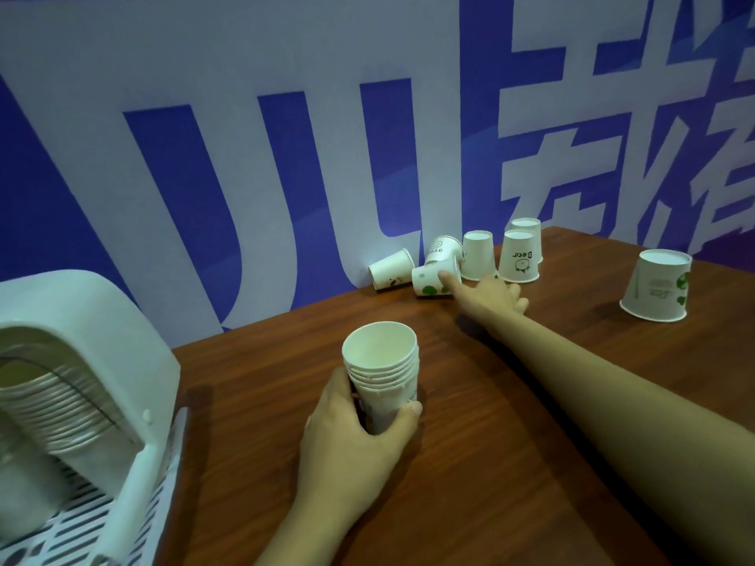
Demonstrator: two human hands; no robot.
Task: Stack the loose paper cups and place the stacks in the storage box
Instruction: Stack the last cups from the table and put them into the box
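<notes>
My left hand (351,447) grips an upright stack of several white paper cups (382,373) on the wooden table (510,463). My right hand (488,298) reaches to the back wall, and its straight index finger touches a green-dotted cup (425,281) lying on its side. Two more cups (390,269) (443,247) lie tipped beside it. Three cups stand upside down just right of them, one with a "Bear" print (519,257). Another upside-down cup (655,285) stands apart at the right. The white storage box (102,320) at the left holds a long row of stacked cups (53,410).
A blue and white printed wall (286,157) runs along the table's back edge, and the tipped cups lie against it. A white perforated tray (81,529) sits under the storage box at the lower left.
</notes>
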